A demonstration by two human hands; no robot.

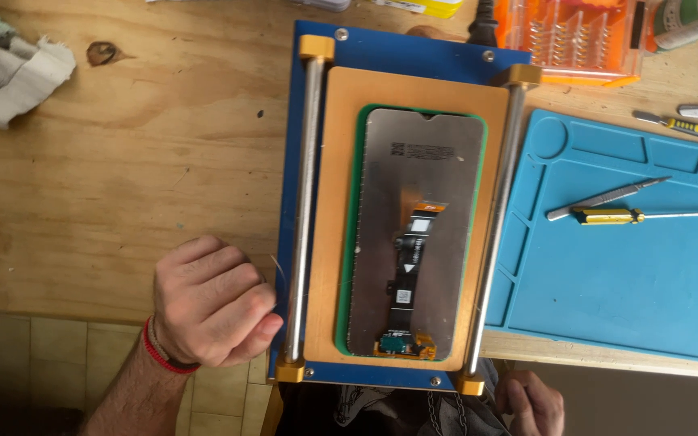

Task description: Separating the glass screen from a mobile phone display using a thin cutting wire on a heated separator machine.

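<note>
A phone display panel (414, 194) lies back side up in a green frame on an orange pad (334, 202), held by a blue plate (414, 52) with two metal rods (307, 210) and gold end blocks. A black flex cable runs down the panel's back. My left hand (212, 303) rests curled at the plate's lower left, pinching a thin wire (278, 270) beside the left rod. My right hand (531, 402) sits below the table edge at the plate's lower right, fingers curled; what it holds is hidden.
A blue work mat (632, 274) lies to the right with tweezers (603, 198) and a yellow-handled screwdriver (616, 215). An orange bit case (575, 36) stands at the back, a crumpled cloth (6, 69) at the far left. Tiled floor shows below the wooden table.
</note>
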